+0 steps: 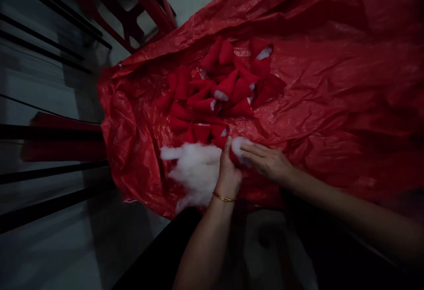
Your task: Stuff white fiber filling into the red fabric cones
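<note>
My left hand (229,173), with a gold bangle at the wrist, is wrapped round a red felt cone (235,158). White stuffing (241,145) bulges from the cone's open end. The fingers of my right hand (268,160) are pressed together on that stuffing at the cone's mouth. Beside my left hand lies a loose heap of white fibre stuffing (197,171). Just beyond is a pile of red felt cones (226,88), several showing white filling at their wide ends.
Everything lies on a crumpled red plastic sheet (331,91) spread on the floor. A red plastic chair (132,12) stands at the upper left. Dark metal bars (53,133) run along the left side. My dark-clothed legs frame the bottom.
</note>
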Available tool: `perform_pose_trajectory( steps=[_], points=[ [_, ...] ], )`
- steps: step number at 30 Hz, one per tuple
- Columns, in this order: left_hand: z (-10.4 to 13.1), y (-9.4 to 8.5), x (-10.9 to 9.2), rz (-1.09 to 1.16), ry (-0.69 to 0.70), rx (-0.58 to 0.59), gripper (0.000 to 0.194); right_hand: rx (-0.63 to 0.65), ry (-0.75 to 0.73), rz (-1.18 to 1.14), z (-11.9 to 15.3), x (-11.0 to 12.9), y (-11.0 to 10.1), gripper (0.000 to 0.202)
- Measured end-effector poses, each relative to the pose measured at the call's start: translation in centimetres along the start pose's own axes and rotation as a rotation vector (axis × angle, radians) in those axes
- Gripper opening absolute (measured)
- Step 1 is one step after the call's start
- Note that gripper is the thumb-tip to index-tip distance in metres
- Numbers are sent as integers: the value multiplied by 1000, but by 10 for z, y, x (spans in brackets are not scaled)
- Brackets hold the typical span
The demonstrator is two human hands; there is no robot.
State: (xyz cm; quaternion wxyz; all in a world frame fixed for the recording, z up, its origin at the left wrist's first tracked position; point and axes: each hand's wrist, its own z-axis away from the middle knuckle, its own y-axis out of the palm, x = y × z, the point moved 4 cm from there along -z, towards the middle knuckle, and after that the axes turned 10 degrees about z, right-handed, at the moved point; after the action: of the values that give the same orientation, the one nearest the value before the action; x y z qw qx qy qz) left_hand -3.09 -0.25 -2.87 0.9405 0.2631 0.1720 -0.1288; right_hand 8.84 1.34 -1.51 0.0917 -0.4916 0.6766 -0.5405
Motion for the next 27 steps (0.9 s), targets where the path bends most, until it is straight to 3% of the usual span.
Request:
perform_pose_trajectory(
  steps=[5, 9, 14, 17, 19, 21, 24, 26, 27],
  points=[
    [4, 8, -21, -232, 214, 206, 37, 365, -27, 63, 11, 10, 13, 41],
    [5, 11, -28, -301, 253, 230, 39, 430, -93, 49, 14, 22, 13, 37],
    [15, 18, -10, -329, 317, 193, 48, 688, 69, 108, -2, 24, 24, 28],
    [16, 19, 5, -334, 316, 205, 54, 738, 229, 124, -11, 19, 27, 33],
    [13, 15, 9, -258, 234, 162, 47, 713, 296, 122, -11, 16, 25, 38],
    [7, 10, 4, -149, 116, 69, 37, 620, 269, 73, -7, 16, 18, 42],
    [1, 7, -12, -38, -9, -14, 24, 280, 161, -57, -1, 17, -7, 45],
    [-2, 8, -22, -12, -14, 15, 20, 51, 177, -80, 3, 13, -22, 48],
    [-2, 9, -25, -6, -4, 38, 20, -2, 188, -66, 5, 11, -25, 50]
  ],
)
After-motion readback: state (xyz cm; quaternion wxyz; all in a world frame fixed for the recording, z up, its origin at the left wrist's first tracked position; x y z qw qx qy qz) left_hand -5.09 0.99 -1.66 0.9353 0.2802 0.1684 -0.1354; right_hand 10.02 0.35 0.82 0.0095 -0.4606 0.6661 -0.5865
